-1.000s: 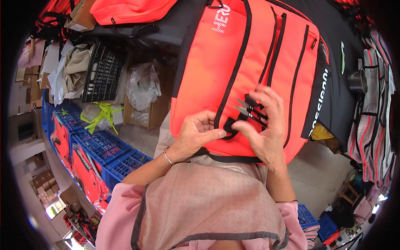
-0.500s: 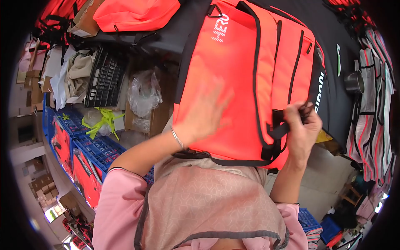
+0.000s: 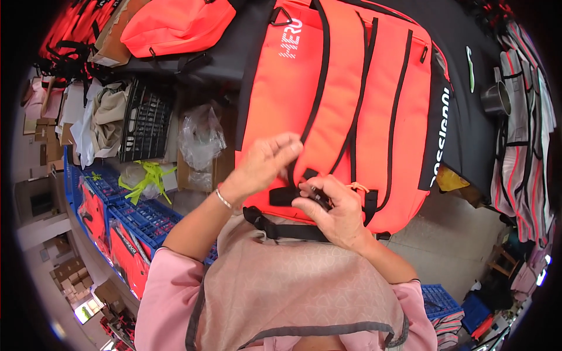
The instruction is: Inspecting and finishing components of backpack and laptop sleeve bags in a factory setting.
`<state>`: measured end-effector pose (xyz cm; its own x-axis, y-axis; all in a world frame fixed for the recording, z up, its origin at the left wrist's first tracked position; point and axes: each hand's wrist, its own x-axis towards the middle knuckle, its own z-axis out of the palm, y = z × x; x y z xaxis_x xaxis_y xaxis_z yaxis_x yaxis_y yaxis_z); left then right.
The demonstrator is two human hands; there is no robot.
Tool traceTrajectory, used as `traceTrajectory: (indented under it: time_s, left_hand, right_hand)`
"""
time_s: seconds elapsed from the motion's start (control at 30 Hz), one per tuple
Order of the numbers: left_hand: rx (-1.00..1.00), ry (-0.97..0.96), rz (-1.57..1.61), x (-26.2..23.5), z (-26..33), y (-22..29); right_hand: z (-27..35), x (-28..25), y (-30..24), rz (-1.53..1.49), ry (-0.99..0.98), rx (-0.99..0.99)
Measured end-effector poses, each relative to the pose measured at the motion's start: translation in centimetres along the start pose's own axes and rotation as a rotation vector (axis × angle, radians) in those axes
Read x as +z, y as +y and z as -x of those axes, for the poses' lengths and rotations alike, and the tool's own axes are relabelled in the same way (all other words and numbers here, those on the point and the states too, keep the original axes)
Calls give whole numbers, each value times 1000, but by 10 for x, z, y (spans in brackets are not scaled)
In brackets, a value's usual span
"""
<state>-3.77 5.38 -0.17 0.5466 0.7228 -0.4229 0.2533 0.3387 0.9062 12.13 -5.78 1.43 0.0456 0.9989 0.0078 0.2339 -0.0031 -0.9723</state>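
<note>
Two bare hands are close together in the head view, the left hand (image 3: 257, 167) and the right hand (image 3: 339, 212), both over the near part of a bright orange backpack (image 3: 269, 105); and that backpack lies in the middle of the scene, on a dark-covered table (image 3: 459, 38), its near edge right by the person's lap; look at the left hand, fingers half bent at the left border of a padded shoulder strap (image 3: 335, 88), though whether they pinch the cloth one cannot tell; the right hand is closed, thumb and fingers gripping a small dark object (image 3: 320, 199), mostly hidden in the grasp; just left of that grip, a piece of black webbing (image 3: 282, 196) lies across the orange fabric; nearer the person, a black belt (image 3: 298, 231) runs along the pack's near edge; over to the far left, a second orange bag (image 3: 175, 29) on the table, a cardboard box (image 3: 111, 38) beside it; on the left, a black crate (image 3: 147, 123), crumpled clear plastic (image 3: 202, 136) to its right, and yellow-green ribbons (image 3: 147, 182) nearer; blue crates (image 3: 143, 219) line up nearer still; and out on the right, a metal cup (image 3: 496, 99) stands out beside grey striped fabric (image 3: 516, 126).
</note>
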Motion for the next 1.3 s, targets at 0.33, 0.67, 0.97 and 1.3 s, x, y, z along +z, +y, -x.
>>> traceTrajectory:
  time_s: [0.33, 0.67, 0.97, 1.3]
  left_hand:
    - [317, 341, -9, -39, -45, 10]
    - [852, -588, -854, 66, 16, -39]
    - [-152, -122, 442, -15, 29, 1]
    - [50, 132, 271, -7, 13, -11]
  right_hand:
    - [30, -22, 0, -39, -355, 60]
    - [-38, -103, 9, -736, 461, 23]
    - [-15, -20, -7, -255, 218, -23]
    - [24, 17, -5, 72, -271, -30]
